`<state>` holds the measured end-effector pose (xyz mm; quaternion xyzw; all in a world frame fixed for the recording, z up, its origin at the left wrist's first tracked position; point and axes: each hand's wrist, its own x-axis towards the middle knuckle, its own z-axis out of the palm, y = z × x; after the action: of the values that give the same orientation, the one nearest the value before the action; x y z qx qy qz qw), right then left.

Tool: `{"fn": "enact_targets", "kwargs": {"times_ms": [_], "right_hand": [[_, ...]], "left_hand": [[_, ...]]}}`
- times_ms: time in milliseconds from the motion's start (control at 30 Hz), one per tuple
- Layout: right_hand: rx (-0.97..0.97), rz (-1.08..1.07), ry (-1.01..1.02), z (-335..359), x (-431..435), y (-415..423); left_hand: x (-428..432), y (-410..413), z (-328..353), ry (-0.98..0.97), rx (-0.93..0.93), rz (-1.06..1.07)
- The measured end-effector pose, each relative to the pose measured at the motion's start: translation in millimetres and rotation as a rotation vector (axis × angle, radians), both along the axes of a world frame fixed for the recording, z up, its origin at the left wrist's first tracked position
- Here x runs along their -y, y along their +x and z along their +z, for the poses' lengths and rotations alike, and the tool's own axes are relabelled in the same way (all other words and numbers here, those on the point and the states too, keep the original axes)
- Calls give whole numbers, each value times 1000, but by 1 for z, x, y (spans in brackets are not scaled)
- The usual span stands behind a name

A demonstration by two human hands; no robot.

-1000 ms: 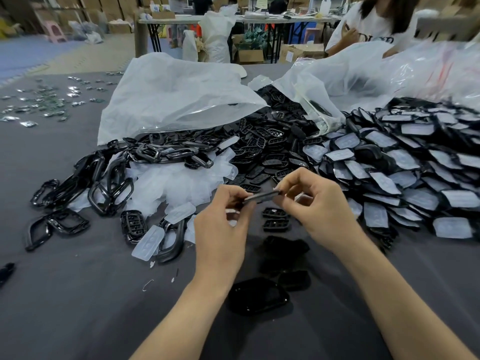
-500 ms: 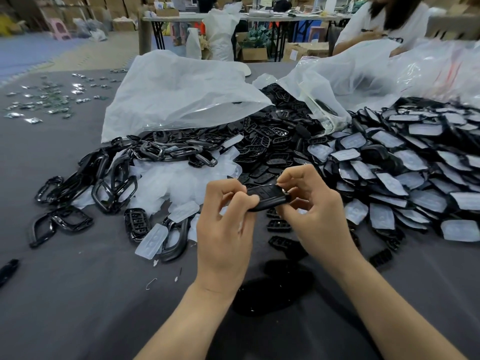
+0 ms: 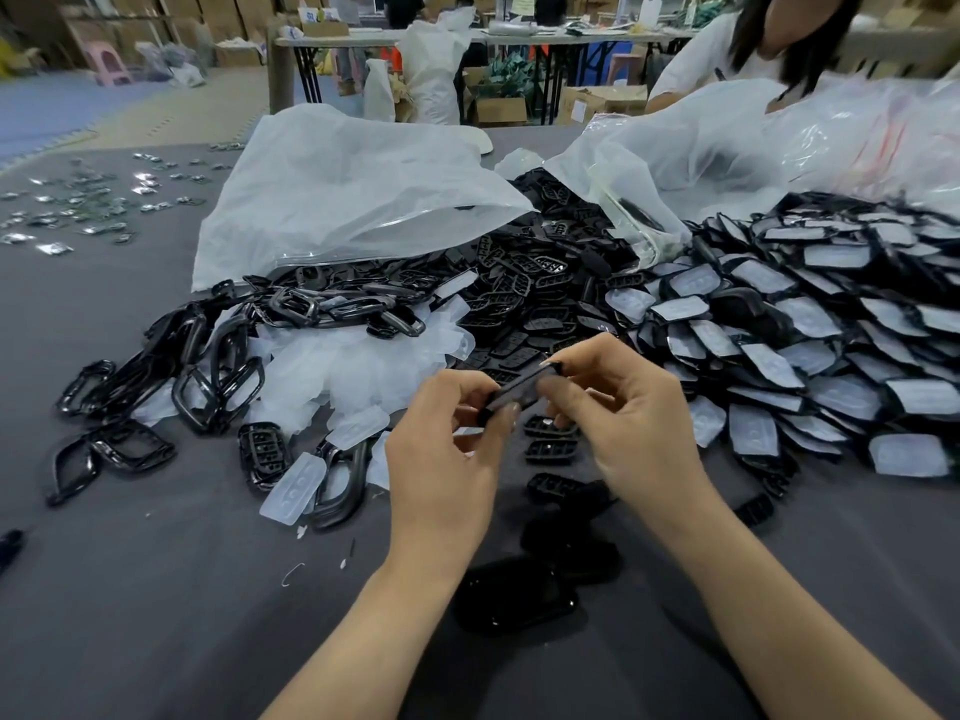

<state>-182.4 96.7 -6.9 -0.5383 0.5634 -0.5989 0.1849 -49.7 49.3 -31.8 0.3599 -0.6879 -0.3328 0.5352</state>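
Foreground: glossy black shells (image 3: 514, 597) laid on grey table (image 3: 156, 615). Centre: small black part (image 3: 522, 389) is pinched above the table, betw. L hand (image 3: 441, 459) and R hand (image 3: 639, 423), fingers of both curled on it. Behind: black frames (image 3: 519, 298) heaped; white bags (image 3: 353, 200) spread beyond.

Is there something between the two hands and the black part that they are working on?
Nothing visible stands between them. The left hand and the right hand both pinch the black part directly, one at each end, and hold it up above the table.
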Motion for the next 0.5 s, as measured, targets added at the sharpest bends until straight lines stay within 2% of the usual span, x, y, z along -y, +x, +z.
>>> {"fn": "enact_targets", "kwargs": {"times_ms": [100, 167, 233, 300, 400, 500], "right_hand": [[-48, -11, 57, -2, 3, -6], [-37, -103, 55, -1, 5, -14], [36, -257, 22, 2, 4, -29], [38, -454, -6, 5, -1, -48], [-158, -775, 3, 4, -10, -78], [-254, -957, 136, -4, -17, -97]], "left_hand": [[2, 0, -1, 59, 52, -35], [1, 1, -1, 33, 75, -36], [2, 6, 0, -100, 175, 64], [8, 11, -2, -186, 350, 249], [18, 22, -3, -18, 672, 423], [24, 29, -6, 146, 903, 398]]}}
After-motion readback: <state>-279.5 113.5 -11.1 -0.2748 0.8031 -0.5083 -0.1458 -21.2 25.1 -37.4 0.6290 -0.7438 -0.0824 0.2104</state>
